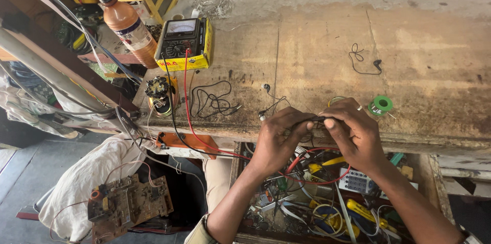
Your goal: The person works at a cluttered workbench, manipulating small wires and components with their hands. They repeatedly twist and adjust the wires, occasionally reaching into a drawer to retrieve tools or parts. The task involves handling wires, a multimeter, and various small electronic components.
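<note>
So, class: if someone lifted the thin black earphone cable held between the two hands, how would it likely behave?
The earphone cable would probably flop: it curls loosely toward its earbuds. It looks very thin, so likely light and easily snapped. Pinched between the left hand and right hand, it may snag.

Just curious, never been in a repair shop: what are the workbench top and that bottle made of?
Workbench top: probably wood or board, matt, stained, with seams showing. Bottle: likely clear plastic with orange-brown contents, glossy highlights, dark cap.
</note>
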